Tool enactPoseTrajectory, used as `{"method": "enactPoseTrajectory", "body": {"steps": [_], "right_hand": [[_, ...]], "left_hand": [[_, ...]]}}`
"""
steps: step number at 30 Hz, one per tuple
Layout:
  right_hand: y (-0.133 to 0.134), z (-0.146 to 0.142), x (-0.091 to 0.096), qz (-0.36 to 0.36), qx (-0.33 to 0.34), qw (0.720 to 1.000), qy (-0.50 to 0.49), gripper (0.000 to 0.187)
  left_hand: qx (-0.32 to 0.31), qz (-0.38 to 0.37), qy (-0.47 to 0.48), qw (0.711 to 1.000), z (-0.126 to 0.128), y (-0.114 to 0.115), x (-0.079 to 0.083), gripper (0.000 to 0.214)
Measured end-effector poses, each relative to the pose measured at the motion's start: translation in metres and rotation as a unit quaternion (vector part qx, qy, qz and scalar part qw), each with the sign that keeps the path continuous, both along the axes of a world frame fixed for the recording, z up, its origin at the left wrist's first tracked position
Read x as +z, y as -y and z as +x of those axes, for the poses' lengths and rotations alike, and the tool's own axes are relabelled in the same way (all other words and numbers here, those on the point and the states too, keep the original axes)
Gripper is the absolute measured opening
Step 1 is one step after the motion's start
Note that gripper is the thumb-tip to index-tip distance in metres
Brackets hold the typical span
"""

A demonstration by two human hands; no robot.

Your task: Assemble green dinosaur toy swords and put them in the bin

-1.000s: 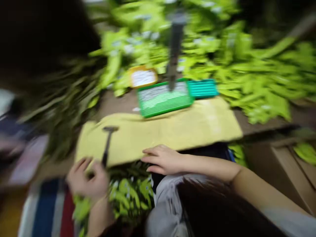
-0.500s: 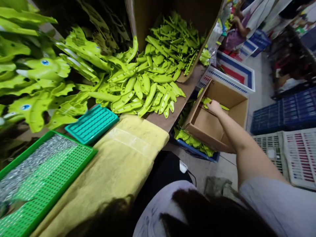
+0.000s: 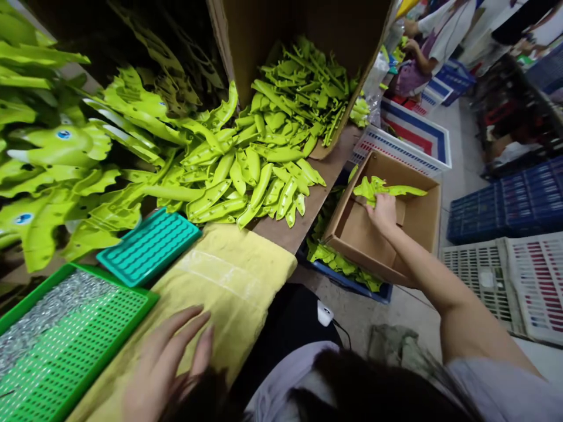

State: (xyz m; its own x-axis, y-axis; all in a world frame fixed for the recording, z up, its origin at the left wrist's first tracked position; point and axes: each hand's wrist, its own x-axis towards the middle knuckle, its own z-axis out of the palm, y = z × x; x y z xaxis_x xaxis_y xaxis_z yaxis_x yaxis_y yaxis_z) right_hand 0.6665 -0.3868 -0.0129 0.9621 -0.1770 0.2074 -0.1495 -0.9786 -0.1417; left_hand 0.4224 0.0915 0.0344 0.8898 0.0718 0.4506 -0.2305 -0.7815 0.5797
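My right hand [image 3: 383, 212] reaches into an open cardboard box [image 3: 398, 271] at the right, fingers closed on a lime-green plastic dinosaur toy piece [image 3: 407, 190]. The piece has a jagged, frilled end and a long tapering end. My left hand [image 3: 165, 363] hovers at the lower left over a folded yellow cloth [image 3: 246, 264], fingers stretched out and nothing visible in them. A green mesh tray [image 3: 101, 328] holding several small metal screws [image 3: 53, 310] lies beside that hand. Hair hides part of the left wrist.
Green dinosaur head shells [image 3: 57, 146] with blue eyes heap up at left. Loose curved green parts [image 3: 259, 176] spill from a large carton [image 3: 222, 35]. A teal ridged tray [image 3: 149, 246] touches the mesh tray. Crates [image 3: 528, 193] stand at right; a co-worker [image 3: 422, 58] is behind.
My left hand has come into view over the cloth. My right hand has lifted the dinosaur piece slightly, and more of it shows. The view has shifted a little.
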Motion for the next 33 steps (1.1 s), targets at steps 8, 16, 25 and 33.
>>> {"method": "enactPoseTrajectory", "body": {"steps": [8, 16, 25, 33], "right_hand": [[-0.14, -0.11, 0.067, -0.013, 0.31, 0.911, 0.273, 0.052], [-0.311, -0.116, 0.075, 0.084, 0.615, 0.777, 0.106, 0.038], [-0.41, -0.025, 0.039, 0.032, 0.645, 0.76, -0.067, 0.027], [-0.417, -0.022, 0.04, 0.097, 0.663, 0.739, -0.067, 0.019]], "left_hand": [[-0.052, -0.307, -0.137, 0.94, 0.05, 0.072, 0.017, 0.024], [0.134, -0.633, -0.12, 0.753, 0.003, 0.022, -0.017, 0.056], [0.193, -0.657, -0.171, 0.709, -0.05, -0.01, -0.027, 0.059], [0.167, -0.427, -0.225, 0.86, -0.064, -0.013, -0.015, 0.04]]}}
